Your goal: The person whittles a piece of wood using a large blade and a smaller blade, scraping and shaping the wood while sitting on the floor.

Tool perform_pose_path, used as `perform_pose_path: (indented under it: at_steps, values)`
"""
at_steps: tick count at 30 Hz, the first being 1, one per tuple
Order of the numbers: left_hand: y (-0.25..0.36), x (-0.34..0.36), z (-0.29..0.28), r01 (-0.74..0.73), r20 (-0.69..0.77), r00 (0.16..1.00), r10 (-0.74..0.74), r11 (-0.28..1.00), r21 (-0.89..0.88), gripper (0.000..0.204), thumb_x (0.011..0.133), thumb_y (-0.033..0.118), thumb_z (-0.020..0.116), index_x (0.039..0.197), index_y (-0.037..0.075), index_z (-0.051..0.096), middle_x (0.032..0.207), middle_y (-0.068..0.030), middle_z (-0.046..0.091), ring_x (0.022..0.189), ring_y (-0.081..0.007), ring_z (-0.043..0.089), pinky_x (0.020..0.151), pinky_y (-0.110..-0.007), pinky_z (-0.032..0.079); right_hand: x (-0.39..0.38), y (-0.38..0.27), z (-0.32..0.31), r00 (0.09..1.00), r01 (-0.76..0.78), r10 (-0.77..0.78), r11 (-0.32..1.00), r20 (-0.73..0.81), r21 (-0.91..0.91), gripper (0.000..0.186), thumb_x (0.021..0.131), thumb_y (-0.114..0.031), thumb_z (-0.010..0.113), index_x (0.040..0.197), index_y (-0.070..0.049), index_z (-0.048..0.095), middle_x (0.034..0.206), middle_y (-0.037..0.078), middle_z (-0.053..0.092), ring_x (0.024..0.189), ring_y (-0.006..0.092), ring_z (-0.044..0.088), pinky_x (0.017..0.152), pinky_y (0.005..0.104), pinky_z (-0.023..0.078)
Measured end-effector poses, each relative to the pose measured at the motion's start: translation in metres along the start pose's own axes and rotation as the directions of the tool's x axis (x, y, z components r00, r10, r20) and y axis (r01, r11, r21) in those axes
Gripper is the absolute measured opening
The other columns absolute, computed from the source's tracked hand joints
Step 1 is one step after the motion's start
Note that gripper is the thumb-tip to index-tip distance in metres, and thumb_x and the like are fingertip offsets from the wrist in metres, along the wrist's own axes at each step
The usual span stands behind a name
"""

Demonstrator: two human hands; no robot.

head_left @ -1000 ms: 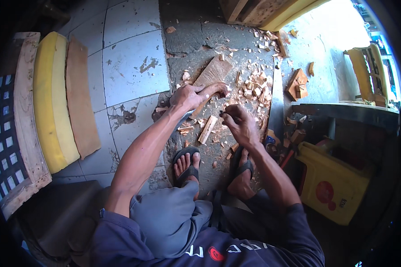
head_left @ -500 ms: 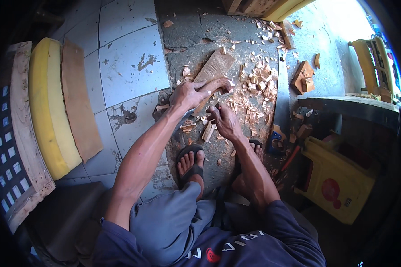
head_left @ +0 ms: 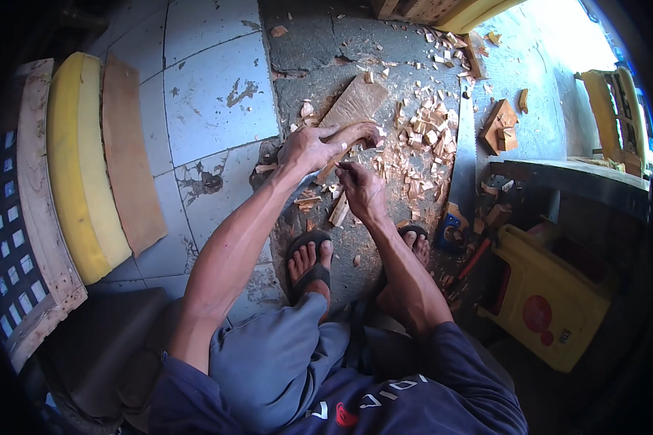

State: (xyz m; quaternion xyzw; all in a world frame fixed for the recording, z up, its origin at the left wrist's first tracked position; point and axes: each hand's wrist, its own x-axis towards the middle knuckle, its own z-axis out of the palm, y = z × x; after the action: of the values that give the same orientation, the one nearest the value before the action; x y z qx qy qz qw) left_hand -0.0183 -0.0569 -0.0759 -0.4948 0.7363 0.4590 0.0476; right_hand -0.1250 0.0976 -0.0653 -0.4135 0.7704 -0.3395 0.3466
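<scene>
My left hand (head_left: 312, 151) is closed around a curved piece of wood (head_left: 357, 132), whose darker reddish end points to the right. Part of the wood is hidden by the hand. Just below it, my right hand (head_left: 364, 190) has its fingers pinched together close to the wood's lower side; whatever they hold, if anything, is too small to make out. A flat wooden board (head_left: 359, 100) lies on the ground beyond my left hand, and wood chips (head_left: 429, 130) are scattered to the right of the curved piece.
A handsaw (head_left: 463, 156) with a blue handle lies right of the chips, near a wooden block (head_left: 499, 129). A dark bench (head_left: 573, 174) and a yellow plastic container (head_left: 544, 301) stand at the right. Yellow foam (head_left: 87, 174) and a brown panel (head_left: 129, 152) are at the left.
My right hand has shifted slightly left and up, closer to the underside of the curved wood. My left hand keeps its hold on the wood. The view has shifted slightly.
</scene>
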Motion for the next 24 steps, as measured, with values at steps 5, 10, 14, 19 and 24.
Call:
perform_pose_path:
  at_steps: [5,10,14,19,24]
  values:
    - [0.005,0.002,0.0,0.041,0.035,0.999,-0.042,0.999,0.023,0.062,0.081,0.059,0.078,0.138,0.036,0.065,0.114,-0.0148,0.077,0.093,-0.0282,0.076,0.082,-0.038,0.058,0.012,0.017,0.007,0.987,0.073,-0.082,0.995,-0.138,-0.069,0.029,0.098,-0.031,0.068,0.114,-0.008,0.076,0.093,0.018,0.076,0.082,0.0308,0.076,0.072,0.0417,0.058]
    - [0.003,0.0,-0.002,0.019,0.017,1.0,-0.02,0.999,0.026,0.062,0.081,0.058,0.078,0.138,0.037,0.065,0.115,-0.0149,0.077,0.093,-0.0289,0.076,0.082,-0.039,0.059,0.003,0.011,0.012,0.992,0.072,-0.083,0.991,-0.094,-0.112,0.028,0.098,-0.03,0.068,0.111,-0.008,0.077,0.091,0.019,0.074,0.081,0.0354,0.073,0.072,0.0431,0.056]
    - [0.006,-0.001,-0.003,0.023,0.034,0.999,-0.023,1.0,0.007,0.061,0.082,0.056,0.079,0.138,0.036,0.065,0.121,-0.0139,0.075,0.101,-0.029,0.074,0.088,-0.037,0.057,0.0,0.013,0.016,0.985,0.109,-0.123,0.988,-0.123,-0.114,0.025,0.097,-0.027,0.069,0.109,-0.007,0.078,0.085,0.018,0.072,0.075,0.0348,0.071,0.068,0.0439,0.054]
    - [0.016,-0.002,-0.012,0.091,0.092,0.992,-0.087,0.995,-0.043,0.06,0.083,0.051,0.079,0.139,0.034,0.065,0.133,-0.0139,0.07,0.117,-0.0295,0.07,0.099,-0.036,0.054,0.009,0.008,0.014,0.982,0.114,-0.13,0.986,-0.135,-0.125,0.021,0.097,-0.022,0.068,0.107,-0.006,0.078,0.081,0.018,0.07,0.067,0.0314,0.068,0.062,0.0423,0.052]
    - [0.02,-0.007,-0.013,0.124,0.128,0.985,-0.119,0.992,-0.033,0.062,0.084,0.05,0.079,0.14,0.028,0.065,0.13,-0.0163,0.071,0.116,-0.0295,0.07,0.1,-0.036,0.053,-0.011,0.008,0.027,0.983,0.135,-0.149,0.982,-0.106,-0.131,0.021,0.096,-0.021,0.07,0.107,-0.005,0.078,0.082,0.018,0.07,0.066,0.0316,0.069,0.061,0.044,0.053]
